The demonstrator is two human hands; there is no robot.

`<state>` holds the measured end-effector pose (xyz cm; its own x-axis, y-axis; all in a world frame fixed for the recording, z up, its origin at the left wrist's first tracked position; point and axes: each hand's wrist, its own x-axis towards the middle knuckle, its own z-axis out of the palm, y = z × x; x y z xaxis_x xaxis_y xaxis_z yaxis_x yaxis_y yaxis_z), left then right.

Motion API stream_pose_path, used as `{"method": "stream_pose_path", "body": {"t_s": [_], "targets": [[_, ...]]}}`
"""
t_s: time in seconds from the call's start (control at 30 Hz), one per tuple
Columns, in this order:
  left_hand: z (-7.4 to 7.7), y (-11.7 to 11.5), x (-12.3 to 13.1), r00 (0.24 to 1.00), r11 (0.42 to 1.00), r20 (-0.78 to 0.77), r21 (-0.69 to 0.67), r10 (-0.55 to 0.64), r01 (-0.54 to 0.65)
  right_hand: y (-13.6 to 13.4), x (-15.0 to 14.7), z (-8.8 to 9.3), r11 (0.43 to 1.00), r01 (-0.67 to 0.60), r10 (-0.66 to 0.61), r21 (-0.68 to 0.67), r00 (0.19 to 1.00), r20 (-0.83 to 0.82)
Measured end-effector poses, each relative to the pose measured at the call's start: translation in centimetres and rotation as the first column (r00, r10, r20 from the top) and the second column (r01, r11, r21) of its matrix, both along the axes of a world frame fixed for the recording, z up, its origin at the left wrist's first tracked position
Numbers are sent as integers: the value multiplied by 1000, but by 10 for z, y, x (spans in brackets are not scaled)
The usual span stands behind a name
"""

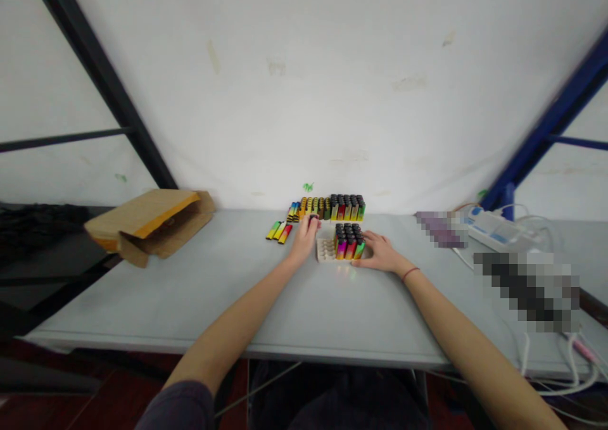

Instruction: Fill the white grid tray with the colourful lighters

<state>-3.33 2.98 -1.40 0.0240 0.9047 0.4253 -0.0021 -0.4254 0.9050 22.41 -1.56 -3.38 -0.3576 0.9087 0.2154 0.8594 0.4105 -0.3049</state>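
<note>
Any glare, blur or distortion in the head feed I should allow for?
Head view: lighting soft and even; faint coloured glints on the table before the trayed lighters; fine detail on those looks soft; apparent wide-angle stretch, the dark post and blue post splaying outward; blocky pixelated patches at right.

A small white tray (325, 252) lies flat, with round holes showing in its left part. Bright lighters (349, 243) with black tops stand close together in its right part (pink, red and green ones face the front). Behind it stands a block of black-topped lighters (348, 208), beside some yellow and dark ones (315, 208). Three colorful lighters (279, 232) lie down, left of the tray.
</note>
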Motion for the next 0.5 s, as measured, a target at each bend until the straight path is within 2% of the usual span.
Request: {"method": "stream_pose_path", "body": {"t_s": [0.07,0.13,0.33,0.5], "targets": [[-4,4,-2,993,994,-105,105,46,-35,0,0,-1,1000,-2,2,4,1000,1],[-7,8,-5,985,990,-170,137,38,-15,0,0,-2,1000,-3,3,6,1000,5],[-16,15,-7,971,986,-226,128,-79,110,1,1,-2,1000,-9,9,-6,1000,27],[-8,4,-5,952,981,-276,103,-132,166,-1,-1,1,1000,-4,5,-18,999,34]]}}
